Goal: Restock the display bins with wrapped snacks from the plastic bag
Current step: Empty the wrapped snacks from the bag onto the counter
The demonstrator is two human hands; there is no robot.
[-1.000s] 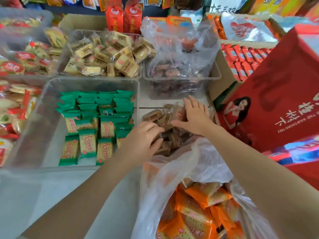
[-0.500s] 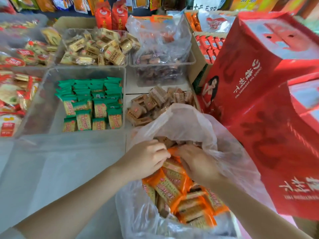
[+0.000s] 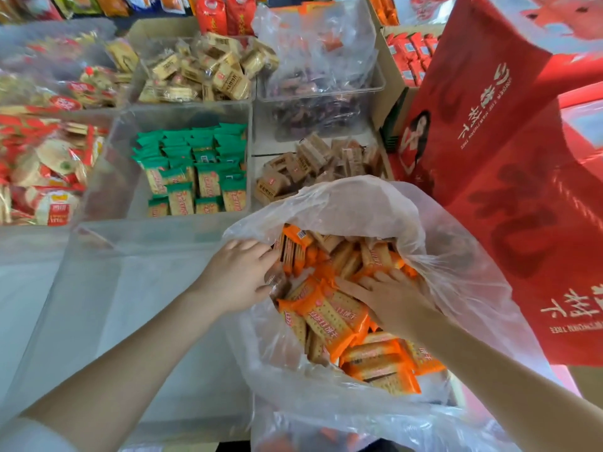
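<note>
A clear plastic bag [image 3: 342,197] stands open in front of me, filled with orange wrapped snacks [image 3: 329,318]. My left hand [image 3: 239,277] reaches in over the bag's left rim. Its fingers and thumb are spread against the packets at the edge of the pile. My right hand [image 3: 388,296] lies palm down on the packets deeper inside the bag, fingers spread over them. Neither hand has a packet lifted clear of the pile. A large clear display bin [image 3: 130,288] sits just left of the bag with no snacks visible in it.
Behind the bag are a bin of brown wrapped snacks [image 3: 310,164] and a bin of green wrapped snacks [image 3: 195,171]. Further bins hold tan packets [image 3: 202,73] and red-and-white packets [image 3: 42,164]. Tall red gift boxes [image 3: 522,158] crowd the right side.
Both hands left the brown-snack bin, came back toward me and went into the bag. Since half a second ago they have spread apart across the orange packets.
</note>
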